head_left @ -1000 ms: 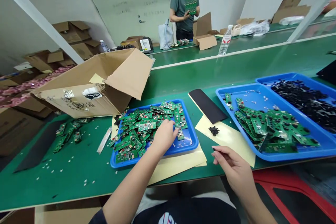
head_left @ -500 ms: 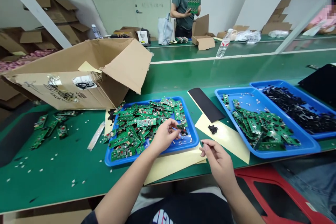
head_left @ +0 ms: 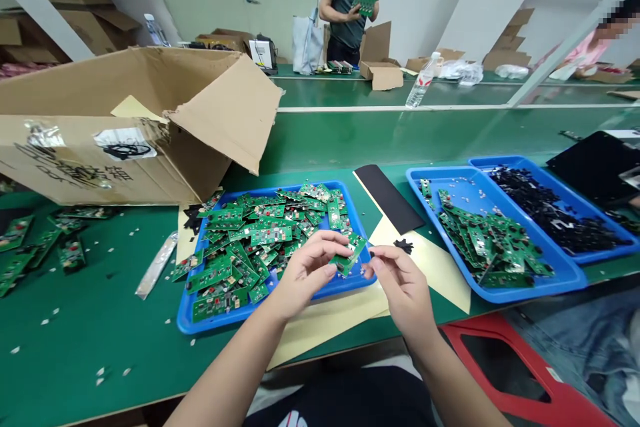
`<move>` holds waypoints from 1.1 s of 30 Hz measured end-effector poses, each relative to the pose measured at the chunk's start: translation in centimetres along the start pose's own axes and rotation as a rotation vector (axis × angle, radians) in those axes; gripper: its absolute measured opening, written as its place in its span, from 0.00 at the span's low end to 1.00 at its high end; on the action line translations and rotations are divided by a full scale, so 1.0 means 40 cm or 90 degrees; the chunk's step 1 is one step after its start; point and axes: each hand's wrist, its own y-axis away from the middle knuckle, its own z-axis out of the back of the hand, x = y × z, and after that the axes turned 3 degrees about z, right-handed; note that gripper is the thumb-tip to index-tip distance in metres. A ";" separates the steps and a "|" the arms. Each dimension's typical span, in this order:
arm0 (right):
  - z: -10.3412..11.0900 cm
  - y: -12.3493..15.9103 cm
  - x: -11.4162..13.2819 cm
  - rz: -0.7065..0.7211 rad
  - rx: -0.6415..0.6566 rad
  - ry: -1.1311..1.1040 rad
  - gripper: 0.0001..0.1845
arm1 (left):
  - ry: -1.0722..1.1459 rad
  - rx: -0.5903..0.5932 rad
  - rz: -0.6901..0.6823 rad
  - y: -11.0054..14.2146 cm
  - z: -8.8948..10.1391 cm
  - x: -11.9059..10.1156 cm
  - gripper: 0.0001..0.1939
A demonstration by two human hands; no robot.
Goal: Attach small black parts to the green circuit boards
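Observation:
My left hand (head_left: 307, 273) grips a small green circuit board (head_left: 356, 250) between thumb and fingers, over the right side of a blue tray (head_left: 186, 310) heaped with similar boards. Close to the board's right end, my right hand (head_left: 403, 290) is closed in a pinch. A tiny dark piece shows at its fingertips, too small to name. Just beyond that hand, a little bunch of black strips (head_left: 403, 245) lies on yellowish backing paper (head_left: 443, 273). Behind it is a black sheet (head_left: 389, 200).
To the right stand a blue tray (head_left: 565, 278) of boards and another tray (head_left: 607, 255) of black parts. A large cardboard box (head_left: 115, 170) sits at left, near loose boards (head_left: 73, 253) and a clear packet (head_left: 156, 265). Across the bench a person (head_left: 345, 0) holds a green panel.
My left hand has lifted a circuit board from the tray and turned it toward my right hand. Both hands are closer together, and the camera view has shifted right.

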 end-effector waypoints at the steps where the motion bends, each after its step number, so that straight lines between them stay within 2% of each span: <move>1: -0.005 -0.001 0.003 0.006 -0.001 0.005 0.07 | -0.015 -0.015 -0.004 -0.001 -0.005 0.002 0.11; 4: -0.014 -0.004 0.010 0.023 0.011 0.026 0.08 | -0.056 -0.094 -0.013 -0.006 -0.024 0.010 0.11; 7: -0.015 -0.006 0.012 0.033 0.017 0.043 0.09 | -0.016 -0.163 0.038 -0.011 -0.033 0.014 0.09; 12: -0.012 -0.018 0.005 0.052 0.028 0.081 0.09 | 0.100 -0.211 0.171 -0.015 -0.028 0.014 0.25; 14: -0.014 -0.025 0.001 0.073 0.037 0.118 0.10 | 0.095 -0.195 0.204 -0.014 -0.033 0.012 0.26; 19: -0.023 -0.041 -0.005 0.149 0.062 0.229 0.11 | 0.104 -0.047 0.303 -0.012 -0.059 0.003 0.17; 23: -0.028 -0.046 -0.005 0.174 0.076 0.285 0.12 | 0.101 -0.040 0.319 -0.012 -0.061 -0.006 0.13; 27: -0.024 -0.054 -0.003 0.112 0.084 0.281 0.10 | 0.067 -0.017 0.313 -0.010 -0.055 -0.011 0.15; 33: -0.012 -0.062 0.010 -0.059 0.114 0.142 0.09 | 0.002 0.034 0.249 0.002 -0.054 -0.014 0.14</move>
